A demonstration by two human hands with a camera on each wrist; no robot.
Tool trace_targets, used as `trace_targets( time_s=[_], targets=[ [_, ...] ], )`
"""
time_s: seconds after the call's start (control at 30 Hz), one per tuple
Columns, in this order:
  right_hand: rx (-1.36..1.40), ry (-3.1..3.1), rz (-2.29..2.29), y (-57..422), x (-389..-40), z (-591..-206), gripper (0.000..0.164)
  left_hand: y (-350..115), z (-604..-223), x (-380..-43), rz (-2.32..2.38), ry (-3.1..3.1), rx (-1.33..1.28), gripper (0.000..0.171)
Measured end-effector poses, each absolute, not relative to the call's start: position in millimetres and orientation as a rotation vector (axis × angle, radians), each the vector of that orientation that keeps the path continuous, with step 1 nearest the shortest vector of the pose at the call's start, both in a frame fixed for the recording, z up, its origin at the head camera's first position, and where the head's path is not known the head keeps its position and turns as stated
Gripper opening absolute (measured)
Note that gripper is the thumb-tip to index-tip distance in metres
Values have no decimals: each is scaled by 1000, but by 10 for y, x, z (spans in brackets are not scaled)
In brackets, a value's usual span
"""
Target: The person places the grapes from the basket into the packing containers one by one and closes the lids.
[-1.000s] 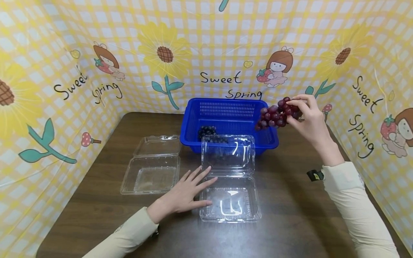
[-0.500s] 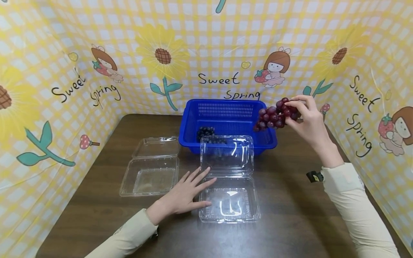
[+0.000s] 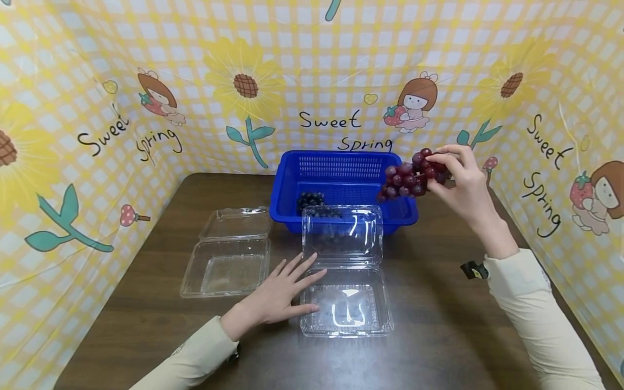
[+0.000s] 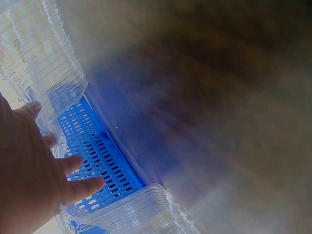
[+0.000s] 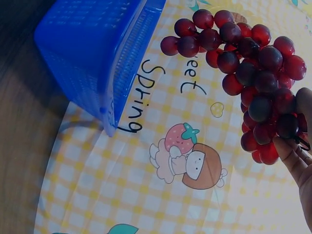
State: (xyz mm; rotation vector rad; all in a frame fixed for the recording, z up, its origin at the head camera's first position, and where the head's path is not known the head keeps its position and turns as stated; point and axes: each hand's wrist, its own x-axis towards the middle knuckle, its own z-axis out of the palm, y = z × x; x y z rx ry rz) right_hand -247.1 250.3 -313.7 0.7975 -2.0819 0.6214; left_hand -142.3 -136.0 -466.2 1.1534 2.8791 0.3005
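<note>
My right hand [image 3: 465, 184] pinches a bunch of red grapes [image 3: 405, 179] near one end, holding it over the right side of the blue basket [image 3: 409, 219]. In the right wrist view the red grapes [image 5: 258, 87] hang from fingertips at the right edge. With fingers spread and straight, my left hand [image 3: 278, 292] touches the left edge of an opened clear plastic clamshell box [image 3: 385, 319], whose lid stands up in front of the basket. Fingers of the left hand [image 4: 29, 170] also show beside the clear box in the left wrist view.
A bunch of dark grapes [image 3: 310, 201] lies inside the basket, partly seen through the raised lid. To the left, a second opened clear clamshell box [image 3: 190, 279] rests on the brown wooden table [image 3: 156, 325]. Yellow checked cloth [image 3: 326, 76] surrounds the table's back and sides.
My right hand has carried the red grapes slightly left over the basket. The left hand stays at the clear box. The head view has shifted a little.
</note>
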Motion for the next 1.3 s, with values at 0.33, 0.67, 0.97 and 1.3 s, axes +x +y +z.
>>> trace_targets(
  time_s=[0.33,0.67,0.97,1.3],
  targets=[
    [815,-2084,629,2466,-2432,-3120,43,-1364,-4651,-1414,317,2872,1150,72],
    [845,-2069,596,2426,-2436,-3128,43,-1368,-4665,-1419,309,2877,1152,72],
    [881,-2059,591,2380,-2406,-3126,45,-1368,-4668,-1422,316,2873,1156,72],
    [883,-2039,603,2351,-2360,-3111,46,-1368,-4662,-1418,313,2879,1162,72]
  ],
)
